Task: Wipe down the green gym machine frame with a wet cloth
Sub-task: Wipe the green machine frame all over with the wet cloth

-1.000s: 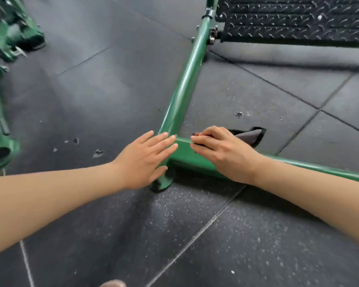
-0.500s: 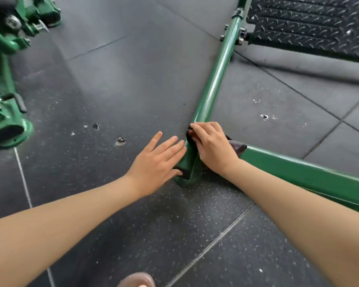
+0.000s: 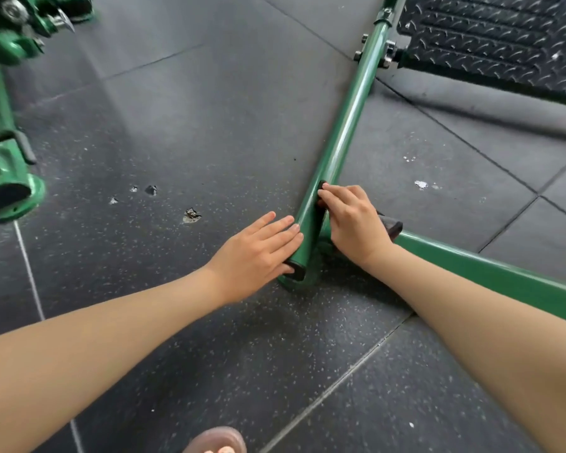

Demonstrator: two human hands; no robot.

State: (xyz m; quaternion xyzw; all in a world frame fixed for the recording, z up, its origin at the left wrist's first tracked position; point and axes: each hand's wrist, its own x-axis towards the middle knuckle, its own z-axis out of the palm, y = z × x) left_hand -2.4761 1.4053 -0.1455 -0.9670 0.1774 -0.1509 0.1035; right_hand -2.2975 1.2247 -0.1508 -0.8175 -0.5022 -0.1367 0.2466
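While the right hand (image 3: 353, 220) presses the dark cloth (image 3: 389, 225) against the green frame tube (image 3: 343, 132) near its floor-level corner joint, the left hand (image 3: 258, 253), fingers straight, steadies the capped tube end. Likely risk: bunched cloth slipping off the round, glossy tube, leaving streaks unwiped.

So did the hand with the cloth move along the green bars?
Yes. The right hand slid the cloth off the cross bar, round the corner, onto the long bar.
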